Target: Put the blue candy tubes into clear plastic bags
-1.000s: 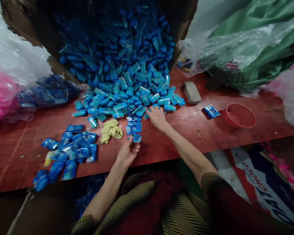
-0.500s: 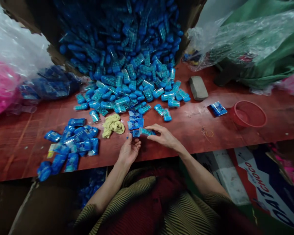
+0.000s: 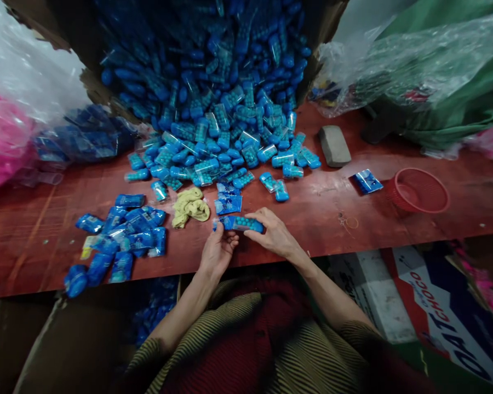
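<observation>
- Head view, leftmost: a cluster of blue packets, then a crumpled yellow cloth.
- Left hand: thumb and fingertips appear pinched on the near end of a blue wrapper, the lower fingers curled loosely.
- Where wrapper and bottle meet (whether one is inside the other, I cannot tell), good handling likely means keeping both in one line, with a light pinch so the film does not crease.
- Bottle: just above the table's front edge, between the hands, lying nearly level; clear body, teal beads inside, blue cap at the right.
- Right hand: thumb and fingers closed around the capped end, just wide enough for it.
- Farther right: a grey block, then a red basket.
</observation>
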The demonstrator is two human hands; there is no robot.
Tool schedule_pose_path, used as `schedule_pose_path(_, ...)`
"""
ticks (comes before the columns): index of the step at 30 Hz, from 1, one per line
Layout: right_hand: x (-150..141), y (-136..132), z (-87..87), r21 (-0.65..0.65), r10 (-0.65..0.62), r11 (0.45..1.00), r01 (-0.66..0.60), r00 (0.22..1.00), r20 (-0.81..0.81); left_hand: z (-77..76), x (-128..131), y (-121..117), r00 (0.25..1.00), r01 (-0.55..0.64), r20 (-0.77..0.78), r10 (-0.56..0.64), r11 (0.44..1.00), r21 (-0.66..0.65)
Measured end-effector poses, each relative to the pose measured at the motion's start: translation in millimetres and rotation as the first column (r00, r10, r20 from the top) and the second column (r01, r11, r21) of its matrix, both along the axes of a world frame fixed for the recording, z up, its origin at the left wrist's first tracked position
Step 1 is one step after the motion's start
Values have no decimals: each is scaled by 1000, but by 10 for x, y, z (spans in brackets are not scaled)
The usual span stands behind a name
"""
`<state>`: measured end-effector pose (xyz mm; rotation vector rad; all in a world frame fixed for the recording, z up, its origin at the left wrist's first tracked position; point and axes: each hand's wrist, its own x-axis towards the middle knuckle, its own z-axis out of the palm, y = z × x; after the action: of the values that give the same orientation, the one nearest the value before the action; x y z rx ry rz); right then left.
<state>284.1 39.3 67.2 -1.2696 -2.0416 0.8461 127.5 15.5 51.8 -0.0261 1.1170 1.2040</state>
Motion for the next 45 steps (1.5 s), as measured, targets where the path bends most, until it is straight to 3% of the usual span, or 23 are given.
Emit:
schedule_pose_path(27,-184,-209,-2,-63,-171,985,164,977,-132,-8,-36,-31,999,10,-50,1,975,224)
schedule_pose_path(38,-173,-215,-7,-2,-141,990,142,976,-164,51,-47,11,1000,24,3,-24,993,115)
schedule_pose_path(45,-183,-230,-6,17,-155,987,159,977,-147,15,-64,-21,1000,22,1,-23,981,190)
